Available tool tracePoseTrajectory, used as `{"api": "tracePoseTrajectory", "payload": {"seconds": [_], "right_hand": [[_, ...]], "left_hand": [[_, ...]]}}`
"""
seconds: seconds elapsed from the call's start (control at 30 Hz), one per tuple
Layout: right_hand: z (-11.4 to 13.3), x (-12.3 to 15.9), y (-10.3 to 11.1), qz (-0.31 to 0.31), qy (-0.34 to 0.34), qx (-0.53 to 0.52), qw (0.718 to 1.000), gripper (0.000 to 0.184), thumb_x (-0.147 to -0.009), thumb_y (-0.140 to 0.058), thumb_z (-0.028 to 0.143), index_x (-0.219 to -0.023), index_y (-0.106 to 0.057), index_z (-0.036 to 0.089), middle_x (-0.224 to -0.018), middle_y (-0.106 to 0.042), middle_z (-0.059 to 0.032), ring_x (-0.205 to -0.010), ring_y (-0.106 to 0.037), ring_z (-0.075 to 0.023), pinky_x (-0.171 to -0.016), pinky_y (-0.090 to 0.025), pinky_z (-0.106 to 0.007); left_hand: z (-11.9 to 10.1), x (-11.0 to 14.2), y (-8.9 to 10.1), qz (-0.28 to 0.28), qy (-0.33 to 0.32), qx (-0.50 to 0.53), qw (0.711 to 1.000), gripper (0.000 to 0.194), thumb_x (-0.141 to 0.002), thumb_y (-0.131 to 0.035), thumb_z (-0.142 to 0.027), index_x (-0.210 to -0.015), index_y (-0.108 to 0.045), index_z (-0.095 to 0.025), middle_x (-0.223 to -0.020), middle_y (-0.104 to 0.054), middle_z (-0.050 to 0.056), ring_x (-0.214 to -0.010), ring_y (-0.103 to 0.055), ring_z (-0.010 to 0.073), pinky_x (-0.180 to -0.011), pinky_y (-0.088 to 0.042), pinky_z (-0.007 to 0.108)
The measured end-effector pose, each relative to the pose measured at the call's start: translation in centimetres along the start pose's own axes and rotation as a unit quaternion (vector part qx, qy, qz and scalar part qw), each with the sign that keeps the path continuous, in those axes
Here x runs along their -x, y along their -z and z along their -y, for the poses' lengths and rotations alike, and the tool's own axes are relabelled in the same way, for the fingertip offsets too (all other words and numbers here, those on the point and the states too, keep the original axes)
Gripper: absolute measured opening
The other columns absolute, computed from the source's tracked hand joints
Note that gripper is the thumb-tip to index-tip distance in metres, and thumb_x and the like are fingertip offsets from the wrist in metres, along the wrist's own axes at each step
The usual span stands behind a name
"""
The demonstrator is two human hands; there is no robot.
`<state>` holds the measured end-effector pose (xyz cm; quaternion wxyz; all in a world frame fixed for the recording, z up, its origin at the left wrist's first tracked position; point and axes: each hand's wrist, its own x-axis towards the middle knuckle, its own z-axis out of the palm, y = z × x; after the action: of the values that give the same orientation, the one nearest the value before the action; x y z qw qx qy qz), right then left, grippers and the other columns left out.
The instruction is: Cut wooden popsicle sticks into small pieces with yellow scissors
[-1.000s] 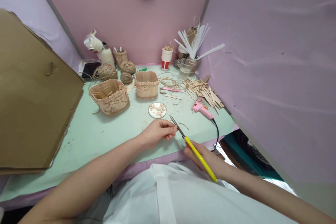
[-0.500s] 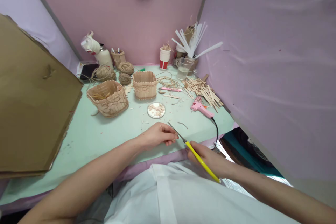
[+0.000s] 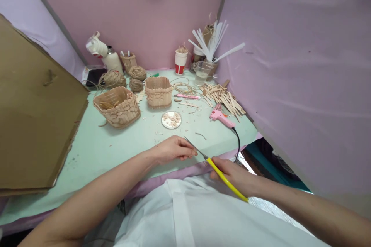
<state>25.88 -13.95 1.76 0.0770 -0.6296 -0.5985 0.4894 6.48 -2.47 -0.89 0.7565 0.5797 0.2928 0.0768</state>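
My right hand (image 3: 232,175) grips yellow-handled scissors (image 3: 224,179), their narrow metal blades pointing up and left over the table's front edge. Beside the blades, my left hand (image 3: 179,148) is closed in a pinch; whatever its fingertips hold is too small to make out. Beyond my hands is a round white dish (image 3: 171,120) holding small wooden pieces. Wood scraps lie scattered around it on the pale green tabletop (image 3: 121,154).
Two wooden baskets, a left basket (image 3: 117,108) and a middle basket (image 3: 158,92), stand behind. A pink glue gun (image 3: 222,117) and wooden sticks (image 3: 223,98) lie right. Twine balls (image 3: 137,72), a paper cup (image 3: 180,61) and a cardboard sheet (image 3: 37,112) surround the area.
The view has shifted slightly. My right hand and the scissors have moved a little right and down, while my left hand keeps its pinch in nearly the same place.
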Motion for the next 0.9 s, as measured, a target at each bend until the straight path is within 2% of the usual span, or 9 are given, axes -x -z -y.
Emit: {"api": "tracePoseTrajectory", "payload": {"seconds": [0.1, 0.2, 0.3, 0.43, 0.57, 0.73, 0.9], "right_hand": [[-0.6, 0.2, -0.2, 0.014, 0.016, 0.006, 1.000, 0.021, -0.080, -0.046, 0.039, -0.074, -0.045, 0.019, -0.068, -0.053, 0.0016, -0.061, -0.044, -0.0127, -0.054, -0.034, -0.023], [-1.7, 0.0, -0.5, 0.002, 0.031, 0.007, 1.000, 0.021, -0.080, -0.047, 0.039, -0.074, -0.046, 0.019, -0.067, -0.051, 0.0020, -0.063, -0.045, -0.0136, -0.057, -0.034, -0.024], [-2.5, -0.4, -0.7, -0.048, 0.030, -0.017, 0.998, 0.024, -0.080, -0.046, 0.042, -0.071, -0.044, 0.019, -0.066, -0.046, 0.0023, -0.063, -0.043, -0.0133, -0.057, -0.034, -0.024], [-2.5, -0.9, -0.4, -0.105, 0.031, -0.074, 0.991, 0.032, -0.081, -0.043, 0.050, -0.070, -0.040, 0.020, -0.060, -0.038, 0.0046, -0.055, -0.037, -0.0108, -0.050, -0.031, -0.023], [-2.2, -1.5, -0.4, -0.084, 0.036, -0.131, 0.987, 0.034, -0.083, -0.040, 0.054, -0.074, -0.040, 0.021, -0.055, -0.032, 0.0068, -0.047, -0.030, -0.0088, -0.044, -0.027, -0.022], [-2.3, -2.1, -0.7, -0.075, 0.046, -0.159, 0.983, 0.034, -0.084, -0.038, 0.054, -0.076, -0.039, 0.021, -0.056, -0.027, 0.0070, -0.047, -0.025, -0.0080, -0.042, -0.023, -0.021], [-2.6, -2.2, -0.9, -0.064, 0.043, -0.192, 0.978, 0.036, -0.081, -0.043, 0.055, -0.073, -0.036, 0.022, -0.056, -0.025, 0.0073, -0.047, -0.021, -0.0077, -0.040, -0.019, -0.021]], "left_hand": [[-0.3, 0.2, 0.1, 0.008, 0.014, -0.018, 1.000, 0.027, -0.061, -0.068, -0.038, -0.071, -0.068, -0.013, -0.054, -0.050, -0.002, -0.049, -0.036, 0.0071, -0.046, -0.027, 0.021], [-0.5, 0.5, 0.2, 0.016, 0.016, -0.047, 0.999, 0.026, -0.062, -0.067, -0.038, -0.066, -0.066, -0.013, -0.052, -0.048, -0.003, -0.048, -0.035, 0.0070, -0.046, -0.028, 0.020], [-0.9, 0.7, 0.1, 0.014, -0.005, -0.086, 0.996, 0.025, -0.066, -0.064, -0.038, -0.066, -0.066, -0.013, -0.052, -0.049, -0.002, -0.049, -0.039, 0.0079, -0.047, -0.032, 0.020], [-1.3, 1.2, -0.2, -0.035, -0.034, -0.114, 0.992, 0.028, -0.068, -0.061, -0.040, -0.076, -0.068, -0.014, -0.055, -0.052, -0.001, -0.050, -0.042, 0.0088, -0.048, -0.035, 0.020], [-0.9, 1.3, -0.3, -0.071, -0.056, -0.099, 0.991, 0.029, -0.068, -0.061, -0.039, -0.080, -0.068, -0.013, -0.055, -0.053, -0.001, -0.048, -0.042, 0.0087, -0.047, -0.035, 0.020], [-0.1, 1.2, 0.0, -0.126, -0.101, -0.071, 0.984, 0.026, -0.070, -0.060, -0.035, -0.081, -0.069, -0.013, -0.054, -0.054, -0.001, -0.048, -0.042, 0.0094, -0.047, -0.034, 0.022], [0.4, 1.0, 0.1, -0.133, -0.109, -0.055, 0.984, 0.024, -0.070, -0.061, -0.036, -0.078, -0.069, -0.015, -0.054, -0.054, -0.001, -0.048, -0.043, 0.0090, -0.047, -0.034, 0.022]]}}
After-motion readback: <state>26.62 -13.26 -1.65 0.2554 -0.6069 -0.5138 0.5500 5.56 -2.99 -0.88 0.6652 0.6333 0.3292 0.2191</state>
